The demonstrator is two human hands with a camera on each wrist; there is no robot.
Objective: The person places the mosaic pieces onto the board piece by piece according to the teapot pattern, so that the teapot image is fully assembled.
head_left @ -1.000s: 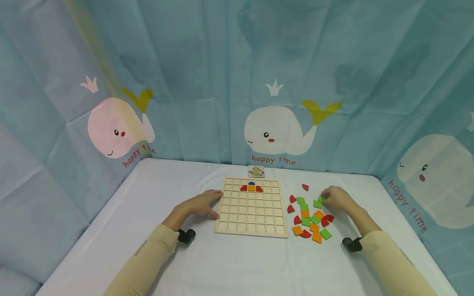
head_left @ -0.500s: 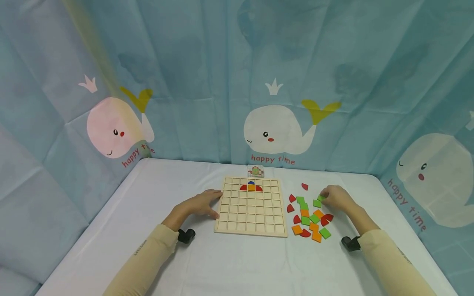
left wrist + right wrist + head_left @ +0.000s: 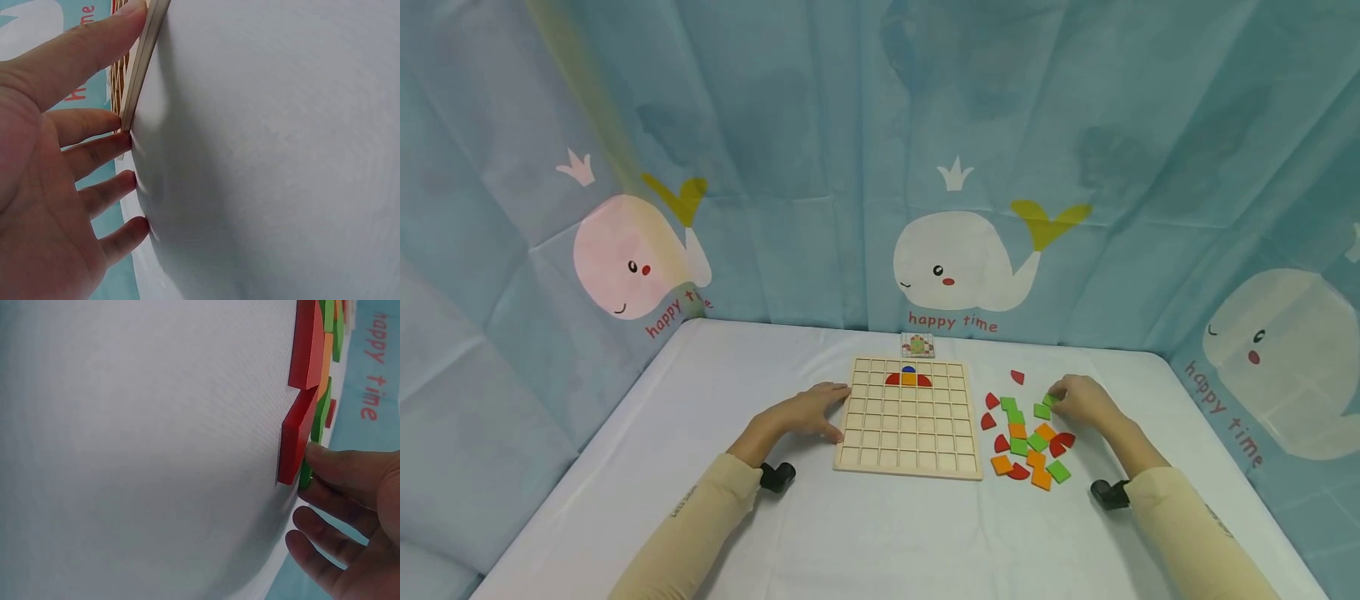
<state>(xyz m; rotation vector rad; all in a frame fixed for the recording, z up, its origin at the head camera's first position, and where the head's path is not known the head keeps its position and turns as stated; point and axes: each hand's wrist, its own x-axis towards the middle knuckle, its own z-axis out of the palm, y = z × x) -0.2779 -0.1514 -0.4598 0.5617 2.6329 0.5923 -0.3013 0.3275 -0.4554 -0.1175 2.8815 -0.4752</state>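
A wooden grid board (image 3: pixel 917 442) lies mid-table, with a blue half-round piece (image 3: pixel 908 369), an orange square (image 3: pixel 908 379) and red quarter-rounds on either side of it near its far edge. My left hand (image 3: pixel 805 411) rests at the board's left side, its fingers spread; in the left wrist view the thumb and fingertips touch the board's edge (image 3: pixel 141 75). To the right, my right hand (image 3: pixel 1084 403) pinches a green square tile (image 3: pixel 305 474) between thumb and forefinger, low at the table. A red quarter-round (image 3: pixel 296 437) stands close before that tile in the right wrist view.
Loose green, orange and red tiles (image 3: pixel 1036 460) lie scattered right of the board, some overlapping. One red quarter-round (image 3: pixel 1017 377) lies apart at the back. A small pattern card (image 3: pixel 918 345) sits behind the board. A blue whale-print curtain (image 3: pixel 820 167) hangs behind the table.
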